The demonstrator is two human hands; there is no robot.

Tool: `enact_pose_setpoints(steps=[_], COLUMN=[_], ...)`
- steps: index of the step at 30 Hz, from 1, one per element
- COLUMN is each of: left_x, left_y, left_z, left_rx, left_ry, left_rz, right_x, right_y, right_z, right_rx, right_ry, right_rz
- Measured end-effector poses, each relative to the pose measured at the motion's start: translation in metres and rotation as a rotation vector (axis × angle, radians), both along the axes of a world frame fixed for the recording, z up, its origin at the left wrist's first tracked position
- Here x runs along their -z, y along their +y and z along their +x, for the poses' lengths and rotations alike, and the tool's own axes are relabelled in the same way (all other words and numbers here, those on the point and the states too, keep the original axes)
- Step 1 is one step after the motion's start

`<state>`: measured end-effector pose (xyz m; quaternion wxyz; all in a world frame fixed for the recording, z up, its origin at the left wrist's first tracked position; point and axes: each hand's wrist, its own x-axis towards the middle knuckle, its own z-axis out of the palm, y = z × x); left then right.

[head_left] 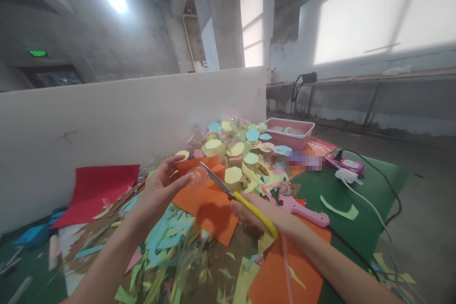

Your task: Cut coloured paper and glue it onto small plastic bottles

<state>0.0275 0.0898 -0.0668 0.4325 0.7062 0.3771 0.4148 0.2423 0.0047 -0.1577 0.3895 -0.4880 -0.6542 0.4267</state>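
Observation:
My left hand (166, 181) is closed on a piece of orange paper (185, 165), with a clear, rounded plastic piece (198, 178) pinched against it under the thumb. In my right hand (249, 206) is a pair of scissors (255, 210) with yellow handles. Its blades point up and left, with the tips beside the orange paper. Whether the blades touch the paper I cannot tell. Below both hands lies an orange sheet (223, 225) on the scrap-strewn table. A pink glue gun (306, 210) rests just right of my right hand.
Cut paper shapes and clear plastic pieces are heaped (235, 147) against a white partition (135, 121). A pink basket (290, 140) stands behind, right. Corded plugs run from a pink power strip (351, 165) over the table's right edge. Red paper (96, 192) lies left; paper strips (171, 237) cover the front.

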Motion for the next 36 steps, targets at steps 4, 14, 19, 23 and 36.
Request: enact_pose_setpoints(steps=[4,14,19,23,36], left_x=[-0.003,0.004,0.015,0.015,0.014], left_y=[-0.002,0.004,0.009,-0.002,-0.004], left_z=[-0.003,-0.002,0.003,0.015,0.022], left_rx=[0.088,0.069,0.002,-0.022,-0.068], left_ry=[0.051,0.043,-0.034,-0.070,-0.284], left_rz=[0.015,0.026,-0.090,-0.197,-0.286], right_x=[0.002,0.006,-0.005,-0.008,-0.003], right_y=[0.002,0.003,0.001,0.000,0.005], right_z=[0.001,-0.003,-0.004,-0.005,-0.006], right_rx=[-0.046,0.036,0.087,0.117,0.191], right_ry=[-0.062,0.019,-0.005,-0.025,-0.099], right_rz=[0.072,-0.133,-0.092,-0.052,-0.063])
